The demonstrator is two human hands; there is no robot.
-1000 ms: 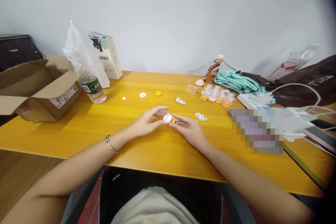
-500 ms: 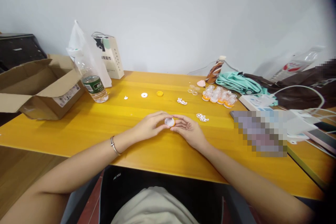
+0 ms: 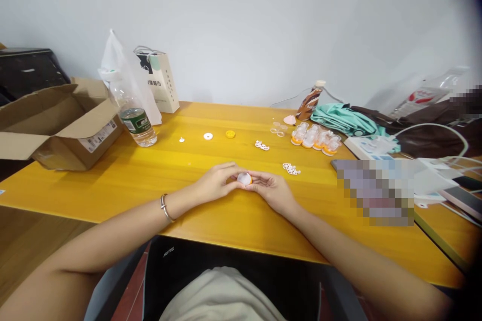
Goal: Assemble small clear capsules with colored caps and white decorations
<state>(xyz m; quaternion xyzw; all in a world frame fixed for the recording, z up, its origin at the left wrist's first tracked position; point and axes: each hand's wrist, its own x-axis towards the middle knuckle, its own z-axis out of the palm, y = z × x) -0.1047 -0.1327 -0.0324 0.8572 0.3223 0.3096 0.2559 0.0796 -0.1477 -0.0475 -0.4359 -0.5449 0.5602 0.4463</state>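
Observation:
Between the fingertips of both hands is a small round white piece with an orange rim [image 3: 244, 178], its pale face turned toward me. My left hand [image 3: 222, 180] pinches its left side, and my right hand [image 3: 269, 188] grips the right edge. Beyond the hands lie flat white openwork parts [image 3: 291, 168] and a similar white cluster [image 3: 262, 145]. A yellow disc [image 3: 230, 134], a white ring [image 3: 208, 136] and a tiny white part [image 3: 182, 139] form a loose row. Several clear rings [image 3: 277, 129] lie near a group of clear-and-orange pieces [image 3: 315, 139].
At left stand an open cardboard box [image 3: 75, 130], a water bottle [image 3: 137, 123] and a paper bag [image 3: 165, 83]. Toward the right are a brown drink bottle [image 3: 311, 100], folded teal cloth [image 3: 342, 118], a pixelated flat object [image 3: 372, 193] and a power strip [image 3: 357, 148] with white cables.
The round piece has tilted slightly between my hands, and the right fingers have shifted a little around its edge. The whole view has moved slightly. Other objects stay in place.

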